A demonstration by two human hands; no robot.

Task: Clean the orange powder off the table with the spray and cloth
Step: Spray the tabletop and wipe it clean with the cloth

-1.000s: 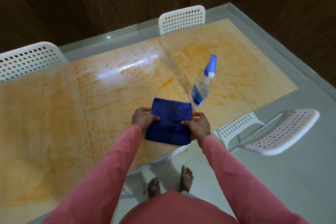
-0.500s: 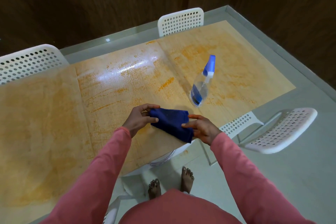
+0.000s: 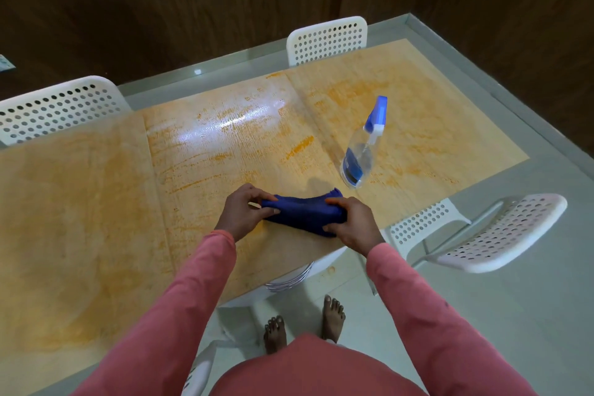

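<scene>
Your left hand (image 3: 245, 210) is pinching one end of the blue cloth (image 3: 305, 210) between thumb and fingers, and your right hand (image 3: 352, 224) is wrapping around the other end, so both hands are gripping the cloth as a bunched, folded strip just above the near edge of the table (image 3: 96, 202). The spray bottle (image 3: 361, 149) is standing upright and untouched on the tabletop, just beyond your right hand. Orange powder (image 3: 299, 148) is streaking nearly the whole surface, heaviest in smears around the glossy middle panel; whether that sheen is spray or only a light reflecting is hard to tell from here. You are shaping the cloth into a pad, so finish the fold into a flat, firm wad with a clean face turned down, thick enough to press on without your fingertips dragging through the powder. When you are setting it down, be working in overlapping strokes toward one edge rather than scrubbing in circles, which would likely spread the orange further. Be keeping your right elbow clear of the bottle, since it is standing close enough to be knocked over as you sweep.
</scene>
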